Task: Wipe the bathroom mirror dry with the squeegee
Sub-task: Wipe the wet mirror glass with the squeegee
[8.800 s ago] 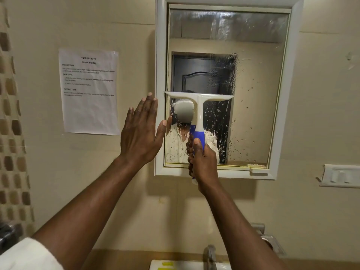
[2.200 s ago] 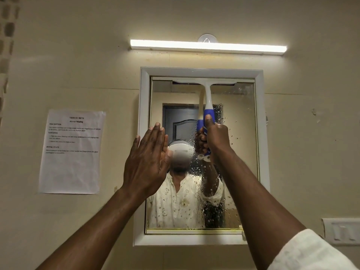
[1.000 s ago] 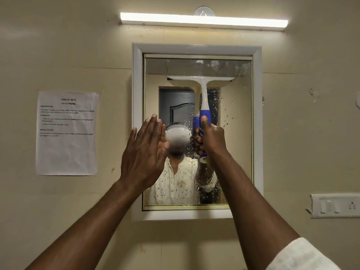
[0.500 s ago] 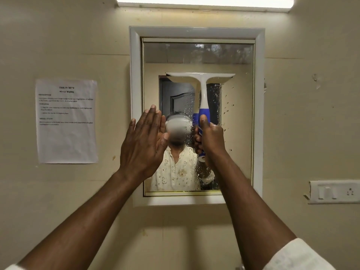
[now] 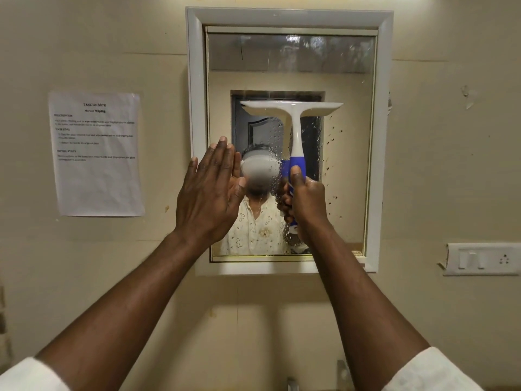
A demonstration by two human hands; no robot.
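A white-framed mirror [image 5: 349,80] hangs on the beige wall. My right hand [image 5: 306,204] grips the blue handle of a white squeegee [image 5: 294,128], thumb up along the handle. Its wide blade lies flat against the glass, a bit above the mirror's middle. Water drops dot the glass below the blade and to its right; the strip above looks streaked. My left hand [image 5: 210,193] is flat, fingers straight, against the mirror's left frame and glass edge.
A printed paper sheet [image 5: 95,153] is stuck to the wall left of the mirror. A white switch plate [image 5: 482,259] sits on the wall at lower right. A tap's top [image 5: 293,386] shows at the bottom edge.
The squeegee has slid down the glass from the mirror's top edge to near its middle. My left hand has stayed on the left frame. The view has tilted down.
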